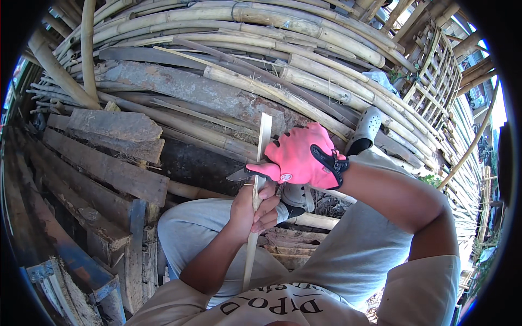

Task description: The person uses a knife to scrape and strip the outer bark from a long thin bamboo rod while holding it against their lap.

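My bare left hand (pixel 254 209) is closed around a pale split bamboo strip (pixel 264 130), which runs from my lap up past both hands. Just above it, my right hand (pixel 304 157), in a pink and black glove, is closed on a knife (pixel 239 175). The knife's handle is hidden in the glove; only its short dark blade shows, pointing left beyond the strip. The gloved thumb lies across the strip close to the blade. Whether the cutting edge touches the strip, I cannot tell.
Long bamboo poles (pixel 304 24) lie stacked ahead of me. Weathered planks (pixel 109 163) are piled on the left. My legs are bent below my hands, and a grey clog (pixel 370 124) is on one foot. A bamboo lattice (pixel 429 81) leans at the far right.
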`<state>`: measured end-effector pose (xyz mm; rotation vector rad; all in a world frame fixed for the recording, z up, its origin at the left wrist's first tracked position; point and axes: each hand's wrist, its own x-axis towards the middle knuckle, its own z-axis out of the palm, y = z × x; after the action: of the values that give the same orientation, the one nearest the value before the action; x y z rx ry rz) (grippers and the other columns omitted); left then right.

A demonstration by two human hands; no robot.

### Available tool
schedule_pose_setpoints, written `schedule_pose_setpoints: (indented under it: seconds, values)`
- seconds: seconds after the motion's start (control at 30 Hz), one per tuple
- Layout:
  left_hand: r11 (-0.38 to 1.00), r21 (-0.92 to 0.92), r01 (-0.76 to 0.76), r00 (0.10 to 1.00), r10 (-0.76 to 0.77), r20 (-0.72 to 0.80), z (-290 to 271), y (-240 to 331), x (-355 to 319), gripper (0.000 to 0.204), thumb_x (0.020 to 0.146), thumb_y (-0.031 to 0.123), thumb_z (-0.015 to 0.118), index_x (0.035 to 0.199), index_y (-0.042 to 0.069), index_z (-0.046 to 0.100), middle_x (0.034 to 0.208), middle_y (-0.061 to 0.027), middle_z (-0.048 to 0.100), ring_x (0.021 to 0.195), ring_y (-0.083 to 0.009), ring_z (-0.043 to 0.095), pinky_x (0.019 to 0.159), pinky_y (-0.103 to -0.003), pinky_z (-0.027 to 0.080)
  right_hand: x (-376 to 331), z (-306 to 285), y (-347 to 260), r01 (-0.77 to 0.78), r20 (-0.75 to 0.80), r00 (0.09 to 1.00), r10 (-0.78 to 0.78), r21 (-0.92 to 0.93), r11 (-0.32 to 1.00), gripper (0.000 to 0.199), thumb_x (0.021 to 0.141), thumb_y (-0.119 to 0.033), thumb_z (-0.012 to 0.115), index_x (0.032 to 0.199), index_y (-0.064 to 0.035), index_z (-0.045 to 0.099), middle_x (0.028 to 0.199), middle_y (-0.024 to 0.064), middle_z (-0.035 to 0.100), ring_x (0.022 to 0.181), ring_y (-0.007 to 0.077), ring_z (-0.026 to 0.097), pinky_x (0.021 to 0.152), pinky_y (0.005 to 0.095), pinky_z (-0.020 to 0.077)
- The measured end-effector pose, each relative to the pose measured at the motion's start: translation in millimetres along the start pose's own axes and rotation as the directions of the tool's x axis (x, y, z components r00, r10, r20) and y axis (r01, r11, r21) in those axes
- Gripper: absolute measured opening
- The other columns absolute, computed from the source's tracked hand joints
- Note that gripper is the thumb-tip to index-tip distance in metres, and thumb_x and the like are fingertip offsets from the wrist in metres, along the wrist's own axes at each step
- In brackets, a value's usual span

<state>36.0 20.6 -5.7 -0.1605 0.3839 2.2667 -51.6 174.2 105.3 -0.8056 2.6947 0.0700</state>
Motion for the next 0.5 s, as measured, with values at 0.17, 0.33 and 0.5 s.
schedule_pose_setpoints:
  seconds: [0.17,0.33,0.5]
  values:
    - [0.998,0.063,-0.022,0.999,0.025,-0.040,6,2,4,0.042,0.105,0.049,0.026,0.079,0.019,0.040,0.048,0.0055,0.029,0.031,-0.0077,0.019,0.029,-0.024,0.018,6,8,17,0.034,-0.155,0.987,-0.045,-0.071,0.997,0.069,0.092,-0.071,0.043,0.068,-0.0107,0.064,0.059,0.0122,0.062,0.060,0.0329,0.065,0.055,0.0429,0.0492]
    - [0.994,0.100,-0.049,0.996,0.056,-0.063,6,5,-1,0.038,0.107,0.038,0.025,0.080,0.017,0.041,0.048,0.0038,0.032,0.030,-0.0083,0.025,0.030,-0.023,0.022,22,-4,36,-0.135,-0.387,0.913,0.128,0.011,0.991,0.060,0.095,-0.063,0.046,0.071,-0.0117,0.068,0.060,0.0133,0.062,0.057,0.0328,0.064,0.055,0.0483,0.0496]
    - [0.985,0.174,0.012,0.999,-0.020,0.046,23,-13,-7,0.040,0.106,0.039,0.026,0.077,0.016,0.040,0.047,0.0031,0.032,0.029,-0.0082,0.024,0.029,-0.023,0.022,31,-16,129,-0.560,-0.603,0.693,0.394,-0.107,0.821,0.027,0.102,-0.025,0.048,0.121,-0.0141,0.064,0.067,0.0123,0.066,0.056,0.0273,0.065,0.045,0.0380,0.0479]
